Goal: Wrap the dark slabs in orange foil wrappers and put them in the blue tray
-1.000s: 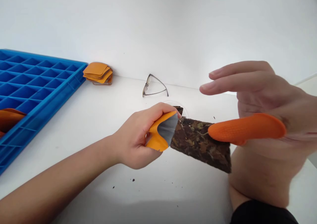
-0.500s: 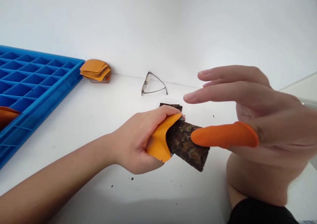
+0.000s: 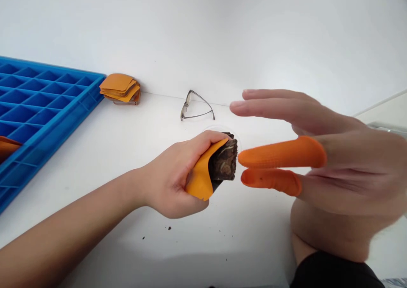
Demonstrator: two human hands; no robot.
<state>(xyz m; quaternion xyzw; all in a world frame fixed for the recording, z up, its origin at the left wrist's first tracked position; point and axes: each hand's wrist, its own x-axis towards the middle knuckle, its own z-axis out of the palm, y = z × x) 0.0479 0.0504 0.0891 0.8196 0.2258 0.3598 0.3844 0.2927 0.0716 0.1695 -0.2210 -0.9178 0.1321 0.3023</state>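
My left hand (image 3: 174,175) is wrapped round an orange packet (image 3: 200,173) whose open end faces right. A dark brown pressed block (image 3: 225,160) sticks a short way out of that opening. Just right of the block, my right hand (image 3: 318,148) is apart from it, fingers stretched out and holding nothing. Orange rubber covers (image 3: 282,153) are on its thumb and index finger. Behind the left hand, another dark piece (image 3: 229,134) shows in part on a clear round dish, mostly hidden.
A blue divided tray (image 3: 47,141) stands at the left, with an orange packet (image 3: 8,148) in one compartment. Stacked orange packets (image 3: 119,88) lie beside its far corner. Folded-out glasses (image 3: 197,107) rest at the back. Dark crumbs (image 3: 169,228) dot the white table (image 3: 127,245).
The dark block has gone deeper into the orange packet, so less of it sticks out. My right thumb and index finger have come away from the block.
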